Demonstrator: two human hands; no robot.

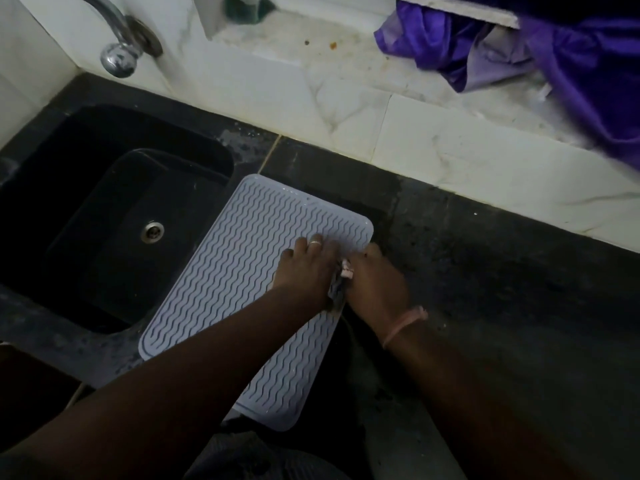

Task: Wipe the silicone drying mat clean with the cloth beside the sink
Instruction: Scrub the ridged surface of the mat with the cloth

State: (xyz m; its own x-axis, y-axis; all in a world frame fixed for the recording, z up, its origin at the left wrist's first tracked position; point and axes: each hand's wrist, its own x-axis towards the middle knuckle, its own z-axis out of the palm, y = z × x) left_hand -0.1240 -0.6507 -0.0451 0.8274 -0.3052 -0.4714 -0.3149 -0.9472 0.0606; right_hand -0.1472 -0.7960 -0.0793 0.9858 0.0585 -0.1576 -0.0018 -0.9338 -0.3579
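Note:
A pale grey silicone drying mat (242, 271) with wavy ridges lies at an angle on the dark counter, just right of the sink. My left hand (308, 268) presses flat on the mat near its far right corner, fingers straight and a ring on one of them. My right hand (375, 285) sits at the mat's right edge with its fingers curled round a cloth (347, 271). Only a small pinkish-white bit and a grey fold of the cloth show between my hands. My left forearm covers the mat's near middle.
The black sink (86, 161) with its drain (152, 232) lies to the left, under a chrome tap (121, 46). A white marble ledge (346, 98) runs along the back and carries purple fabric (554, 53). The dark counter (502, 289) stretches to the right.

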